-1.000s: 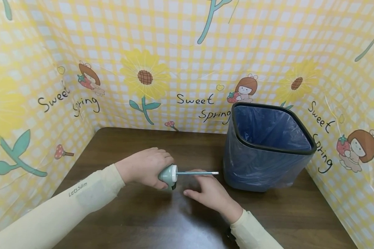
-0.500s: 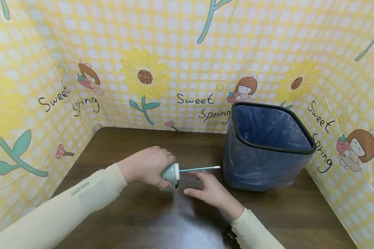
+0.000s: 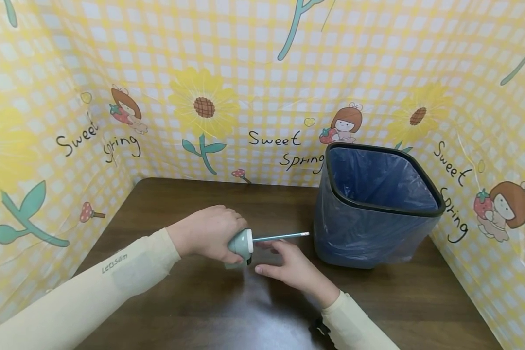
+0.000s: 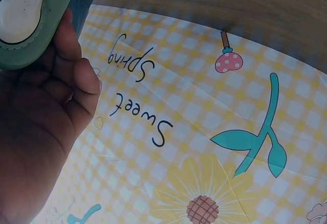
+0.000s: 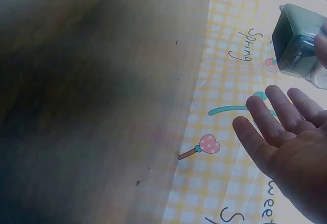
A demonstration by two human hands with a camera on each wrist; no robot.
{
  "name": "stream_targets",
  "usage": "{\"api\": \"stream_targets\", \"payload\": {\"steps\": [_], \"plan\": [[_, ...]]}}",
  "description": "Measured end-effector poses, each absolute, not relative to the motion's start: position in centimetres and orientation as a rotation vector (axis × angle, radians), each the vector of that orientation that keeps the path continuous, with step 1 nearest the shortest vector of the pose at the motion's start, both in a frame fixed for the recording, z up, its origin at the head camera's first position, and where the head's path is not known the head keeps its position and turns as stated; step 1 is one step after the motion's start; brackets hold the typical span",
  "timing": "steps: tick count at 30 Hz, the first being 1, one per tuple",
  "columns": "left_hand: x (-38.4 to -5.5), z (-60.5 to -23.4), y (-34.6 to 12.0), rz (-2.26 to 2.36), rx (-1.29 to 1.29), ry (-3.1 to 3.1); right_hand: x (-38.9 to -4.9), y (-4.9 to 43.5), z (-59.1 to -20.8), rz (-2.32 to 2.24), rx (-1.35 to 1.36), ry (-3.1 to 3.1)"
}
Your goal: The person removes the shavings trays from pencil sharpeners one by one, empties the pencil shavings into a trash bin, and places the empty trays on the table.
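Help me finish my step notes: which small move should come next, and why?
Probably the right hand should close its thumb and fingers on the pencil. The pencil juts from the green device that the left hand grips, its far end free, and the right hand is open close by, apparently holding nothing.
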State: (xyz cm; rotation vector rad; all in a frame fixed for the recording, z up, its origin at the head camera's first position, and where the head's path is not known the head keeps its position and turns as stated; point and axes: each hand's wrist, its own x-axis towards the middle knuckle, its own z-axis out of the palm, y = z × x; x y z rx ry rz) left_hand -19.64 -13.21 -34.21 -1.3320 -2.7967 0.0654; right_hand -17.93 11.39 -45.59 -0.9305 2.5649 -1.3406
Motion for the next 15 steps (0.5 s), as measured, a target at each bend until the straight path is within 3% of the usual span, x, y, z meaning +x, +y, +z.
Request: {"api": "stream_targets", "payload": {"steps": [15], "plan": [[-19.44, -34.16, -12.97, 0.058, -1.329, -2.813, -17.84, 10.60, -45.35, -1.385, -0.962, 2.547]]}}
